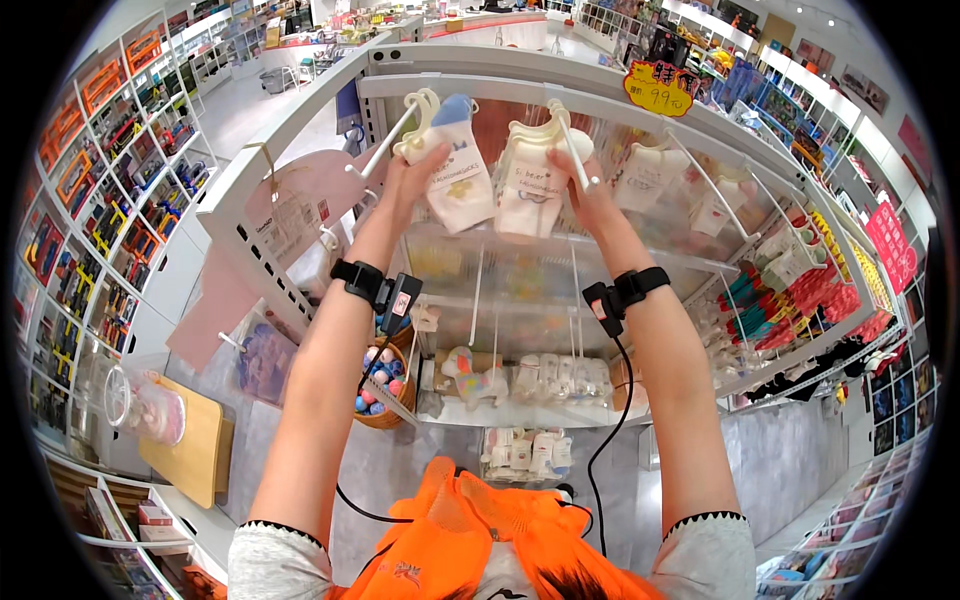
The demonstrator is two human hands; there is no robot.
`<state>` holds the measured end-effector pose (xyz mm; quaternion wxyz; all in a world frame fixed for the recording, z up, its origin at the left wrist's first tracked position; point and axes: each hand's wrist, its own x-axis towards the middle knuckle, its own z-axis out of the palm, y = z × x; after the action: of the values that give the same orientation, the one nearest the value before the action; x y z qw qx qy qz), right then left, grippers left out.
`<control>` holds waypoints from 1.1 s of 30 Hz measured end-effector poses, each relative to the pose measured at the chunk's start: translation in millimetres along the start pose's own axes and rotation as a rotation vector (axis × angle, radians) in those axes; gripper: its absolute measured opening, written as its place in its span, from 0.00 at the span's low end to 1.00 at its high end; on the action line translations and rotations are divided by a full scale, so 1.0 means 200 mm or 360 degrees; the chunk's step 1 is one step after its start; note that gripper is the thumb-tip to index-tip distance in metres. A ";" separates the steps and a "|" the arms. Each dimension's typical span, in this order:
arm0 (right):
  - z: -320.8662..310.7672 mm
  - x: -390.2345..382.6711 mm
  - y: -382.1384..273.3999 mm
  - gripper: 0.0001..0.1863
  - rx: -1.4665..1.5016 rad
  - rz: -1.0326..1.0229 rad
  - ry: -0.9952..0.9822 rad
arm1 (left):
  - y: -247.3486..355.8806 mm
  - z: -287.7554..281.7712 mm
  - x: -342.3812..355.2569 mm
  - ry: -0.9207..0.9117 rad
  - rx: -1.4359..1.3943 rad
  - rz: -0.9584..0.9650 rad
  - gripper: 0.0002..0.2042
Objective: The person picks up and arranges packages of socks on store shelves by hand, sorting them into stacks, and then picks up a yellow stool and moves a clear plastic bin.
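At the upper part of the display rack, my left hand (407, 182) is closed round the edge of a bundle of white socks (462, 190) with a blue patch and cream plastic hangers. This bundle is beside a white display hook (388, 142) on the left; whether its hangers are on the hook I cannot tell. My right hand (583, 178) closes on the side of a second bundle of white socks (527, 195). Its cream hangers (540, 130) are at another white hook (580, 155), which passes in front of my right fingers. The fingertips are partly hidden by the socks.
More hooks with hanging socks (648, 178) run along the rack to the right. Below are a shelf with packed white goods (560, 380), a wicker basket of colourful balls (385, 375) and a floor-level bin (525, 455). A yellow-red price sign (660, 88) tops the rack frame (480, 88).
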<state>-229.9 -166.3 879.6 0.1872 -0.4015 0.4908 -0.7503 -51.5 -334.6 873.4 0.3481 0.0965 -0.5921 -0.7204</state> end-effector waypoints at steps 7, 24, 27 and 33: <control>0.03 -0.20 -0.12 0.20 0.0089 0.0130 -0.0103 | 0.02 0.06 -0.28 -0.0125 -0.0567 0.0055 0.15; 0.16 -0.65 -0.59 0.26 -0.0155 0.0063 -0.0124 | 0.11 0.00 -0.76 -0.0814 -0.0892 0.0046 0.36; 0.21 -0.73 -0.73 0.26 -0.0038 0.0253 -0.0151 | 0.13 0.11 -0.81 -0.0825 -0.1830 -0.0282 0.27; 0.30 -0.88 -0.84 0.21 -0.0061 0.0191 -0.0182 | 0.32 0.23 -0.93 -0.0682 -0.2193 -0.0333 0.19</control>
<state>-56.1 -7.5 965.6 0.2519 -0.4171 0.5168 -0.7039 84.1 -187.2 894.1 0.1358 -0.2315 -0.0470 -0.9622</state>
